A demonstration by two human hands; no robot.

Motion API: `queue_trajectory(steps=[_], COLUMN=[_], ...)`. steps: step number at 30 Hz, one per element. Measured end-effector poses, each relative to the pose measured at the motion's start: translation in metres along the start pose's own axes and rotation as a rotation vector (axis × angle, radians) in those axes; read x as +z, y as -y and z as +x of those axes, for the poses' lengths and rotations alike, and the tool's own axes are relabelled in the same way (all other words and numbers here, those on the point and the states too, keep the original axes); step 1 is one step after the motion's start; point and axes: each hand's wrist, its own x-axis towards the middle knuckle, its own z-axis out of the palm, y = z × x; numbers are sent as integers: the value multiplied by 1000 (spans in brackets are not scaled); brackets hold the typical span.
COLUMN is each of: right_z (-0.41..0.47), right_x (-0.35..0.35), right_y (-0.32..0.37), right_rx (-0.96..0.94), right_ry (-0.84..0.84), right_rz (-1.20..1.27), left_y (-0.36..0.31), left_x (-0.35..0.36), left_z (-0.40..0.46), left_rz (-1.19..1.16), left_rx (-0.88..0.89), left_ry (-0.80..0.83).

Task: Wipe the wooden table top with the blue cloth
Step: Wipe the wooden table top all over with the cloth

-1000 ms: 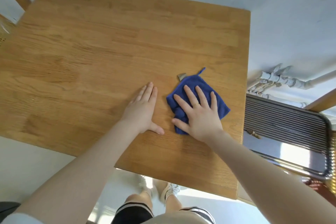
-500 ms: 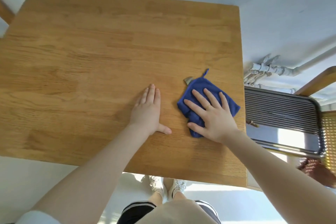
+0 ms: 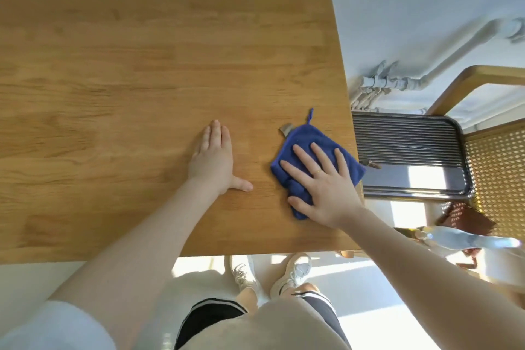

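Note:
The wooden table top fills the left and middle of the head view. A folded blue cloth lies near the table's right edge, one corner hanging just past it. My right hand presses flat on the cloth with fingers spread, a ring on one finger. My left hand rests palm down on bare wood to the left of the cloth, fingers together and thumb out, holding nothing. A small grey tag and a hanging loop stick out at the cloth's far corner.
Right of the table stand a ribbed radiator and white pipes along the wall. A cane and wood chair is at the far right. A spray bottle lies below it. My feet are under the near table edge.
My right hand has slid the cloth to the right, up to the table's right edge. My left hand stays flat on the wood. The camera has swung right.

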Motion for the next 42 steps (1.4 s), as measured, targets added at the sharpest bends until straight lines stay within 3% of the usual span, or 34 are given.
queue_trajectory(steps=[3,7,10,16,19,25,30,34,39,42], right_z=[1,30,17,-57,-52,-28,-76,-48,7,-24], right_x=[1,-4,-3,15,13,6,20,16,7,14], right_y=[-28,-50,-34,22,8,2,45,39,25,49], right_rx=[-110,193,244,-1,-143,83,-43,-158,112,79], right_ry=[24,10,-15,3,5,-11,21,26,36,5], right_rz=[-31,-5,-30,-61,-60,2,-54,-23,60,44], left_y=[-2,1,0,-8,-13,-11,4,13,29,38], left_x=[-1,6,8,11,20,60,87,96,91,87], left_z=[1,2,-4,-16,-29,-73,-100,-103,-107,-111], left_rz=[27,56,65,41,0,-142,-227,-180,-130,-190], left_rx=[-12,-29,-77,-165,-173,-117,-105,-228,-316,-305], left_ry=[7,-27,-62,-147,-215,-281,-325,-326,-262,-144])
